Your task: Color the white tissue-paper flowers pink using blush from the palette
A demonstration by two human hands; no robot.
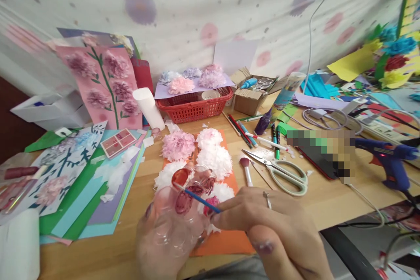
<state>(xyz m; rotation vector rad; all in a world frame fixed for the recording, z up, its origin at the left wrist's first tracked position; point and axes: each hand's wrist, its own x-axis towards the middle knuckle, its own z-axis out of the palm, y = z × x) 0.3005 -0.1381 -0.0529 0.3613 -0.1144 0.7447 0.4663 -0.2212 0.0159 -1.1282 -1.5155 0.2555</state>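
My left hand [147,240] is closed around a clear plastic palette [173,232] whose round wells hold red, orange-brown and pink paint. Between the fingers of my right hand [282,227] is a thin blue paintbrush [201,199], its tip at the orange-red well. Beneath the palette lies an orange sheet [226,245] bearing ruffled paper flowers. A pink flower [178,145] is at the far left of that group, and white flowers [215,162] sit beside it. The palette and my hands partly hide the nearer flowers.
Scissors [285,175], a makeup brush [246,170] and a phone [318,162] lie to the right, with a glue gun [387,157] beyond. Behind stand a red basket [193,109] and a cardboard box [251,100]. Coloured paper sheets [105,210] cover the left.
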